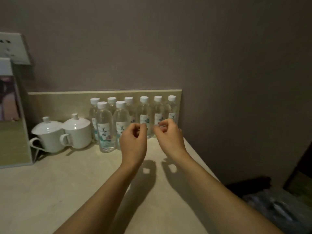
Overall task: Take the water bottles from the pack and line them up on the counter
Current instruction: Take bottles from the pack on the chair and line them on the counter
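Eight clear water bottles (105, 127) with white caps stand upright at the worktop's (67, 183) back edge, two in front.

Two bare forearms in shot, no sleeves showing anywhere up to frame edge. Bare left hand (133, 138) and bare right hand (169, 135), no gloves. No markings visible. Fingernails short from what shows, bit blurry tbh.
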`<state>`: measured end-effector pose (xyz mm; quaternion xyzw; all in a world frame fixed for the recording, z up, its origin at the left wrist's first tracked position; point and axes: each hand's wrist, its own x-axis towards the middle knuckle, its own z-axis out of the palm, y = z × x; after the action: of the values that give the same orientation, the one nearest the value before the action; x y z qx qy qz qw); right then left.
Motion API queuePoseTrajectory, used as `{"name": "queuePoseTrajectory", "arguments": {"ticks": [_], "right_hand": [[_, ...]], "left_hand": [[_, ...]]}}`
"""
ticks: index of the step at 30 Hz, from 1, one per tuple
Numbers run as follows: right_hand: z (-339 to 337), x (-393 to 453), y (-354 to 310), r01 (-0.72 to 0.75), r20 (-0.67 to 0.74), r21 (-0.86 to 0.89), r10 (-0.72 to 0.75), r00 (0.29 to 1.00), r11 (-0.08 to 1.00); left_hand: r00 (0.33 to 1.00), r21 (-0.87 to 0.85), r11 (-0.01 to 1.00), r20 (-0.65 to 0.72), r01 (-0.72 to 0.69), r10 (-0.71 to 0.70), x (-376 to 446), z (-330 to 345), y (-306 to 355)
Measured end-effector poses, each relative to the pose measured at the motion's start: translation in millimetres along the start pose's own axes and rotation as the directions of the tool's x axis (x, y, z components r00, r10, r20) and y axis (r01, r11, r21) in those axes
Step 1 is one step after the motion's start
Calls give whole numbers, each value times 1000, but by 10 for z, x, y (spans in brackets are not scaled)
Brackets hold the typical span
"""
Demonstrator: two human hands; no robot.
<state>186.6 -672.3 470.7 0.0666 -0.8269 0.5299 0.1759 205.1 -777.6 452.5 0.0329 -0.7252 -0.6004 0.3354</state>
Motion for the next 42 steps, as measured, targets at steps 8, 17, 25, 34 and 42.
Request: {"name": "queuePoseTrajectory", "arguments": {"ticks": [8, 17, 25, 34, 42], "right_hand": [[-1521, -217, 471, 90, -149, 87, -76, 986, 992], [-3152, -430, 1279, 56, -349, 98, -18, 937, 994], [-3984, -332, 2346, -110, -475, 73, 132, 870, 991], [-4622, 237, 3792, -363, -478, 53, 343, 809, 930], [-4744, 726, 4687, -525, -383, 93, 517, 765, 846]], "left_hand": [[998, -73, 997, 58, -12, 16, -814, 1250, 574], [966, -180, 984, 252, -14, 60, -1771, 2809, 1248], [879, -154, 972, 469, 180, -89, -2375, 4114, 1054], [733, 2, 888, 564, 460, -381, -2544, 5570, 204], [657, 152, 831, 543, 535, -523, -2480, 6320, -619]]}}
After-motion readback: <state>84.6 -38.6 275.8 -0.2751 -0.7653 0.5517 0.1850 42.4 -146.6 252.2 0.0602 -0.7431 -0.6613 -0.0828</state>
